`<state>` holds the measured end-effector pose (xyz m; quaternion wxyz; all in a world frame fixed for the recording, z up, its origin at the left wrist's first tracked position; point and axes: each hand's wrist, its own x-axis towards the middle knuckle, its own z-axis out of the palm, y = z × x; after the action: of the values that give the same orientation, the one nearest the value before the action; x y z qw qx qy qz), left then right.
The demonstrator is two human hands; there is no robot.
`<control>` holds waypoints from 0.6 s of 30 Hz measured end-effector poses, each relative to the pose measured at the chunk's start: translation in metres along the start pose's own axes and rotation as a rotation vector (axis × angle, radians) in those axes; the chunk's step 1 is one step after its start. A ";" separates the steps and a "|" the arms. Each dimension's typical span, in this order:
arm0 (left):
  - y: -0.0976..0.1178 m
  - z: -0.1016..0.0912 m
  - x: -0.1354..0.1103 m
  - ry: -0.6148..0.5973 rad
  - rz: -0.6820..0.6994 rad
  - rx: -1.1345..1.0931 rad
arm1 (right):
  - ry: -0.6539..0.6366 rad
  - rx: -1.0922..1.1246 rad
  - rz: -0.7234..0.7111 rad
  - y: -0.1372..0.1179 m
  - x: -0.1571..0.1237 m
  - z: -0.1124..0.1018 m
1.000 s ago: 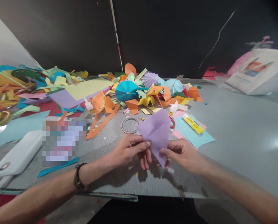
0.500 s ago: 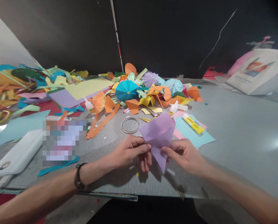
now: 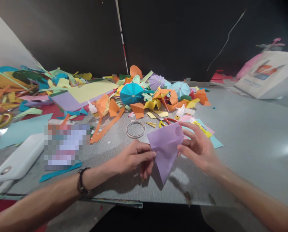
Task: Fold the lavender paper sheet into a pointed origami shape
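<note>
Folded lilac paper (image 3: 165,149), pinched at its left edge by the left hand (image 3: 134,158); right hand (image 3: 199,146) open, fingers spread, at its right edge. Beyond: a wire ring (image 3: 135,130), red-handled scissors (image 3: 165,121), and paper parasols (image 3: 131,94) among paper scraps (image 3: 113,108) on a grey counter (image 3: 242,145).

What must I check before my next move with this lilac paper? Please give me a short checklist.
1. Left hand grips the lilac paper: ok.
2. Right hand has a firm hold on the paper: not ok, it is open, with its fingers near the paper's edge.
3. Paper's lower tip is clear of the table: cannot tell.
4. Paper's creases are sharp: cannot tell.
5. Red-handled scissors are at hand, lying beyond the paper: ok.
</note>
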<state>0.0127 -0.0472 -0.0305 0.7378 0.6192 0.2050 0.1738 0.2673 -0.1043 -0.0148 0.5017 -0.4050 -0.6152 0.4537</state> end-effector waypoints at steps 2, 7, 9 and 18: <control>0.000 0.000 0.000 -0.002 -0.005 -0.006 | -0.089 -0.056 0.037 -0.001 -0.003 0.001; 0.002 0.001 -0.001 0.023 -0.029 0.024 | -0.150 -0.272 0.070 -0.003 -0.008 0.009; 0.002 0.001 0.000 0.032 -0.032 0.037 | -0.150 -0.298 0.086 -0.003 -0.008 0.010; 0.006 0.003 -0.001 0.044 -0.041 0.120 | -0.088 -0.365 0.026 -0.007 -0.003 0.007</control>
<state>0.0135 -0.0488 -0.0237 0.6980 0.6542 0.2438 0.1596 0.2609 -0.1104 -0.0094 0.3865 -0.4768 -0.7036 0.3581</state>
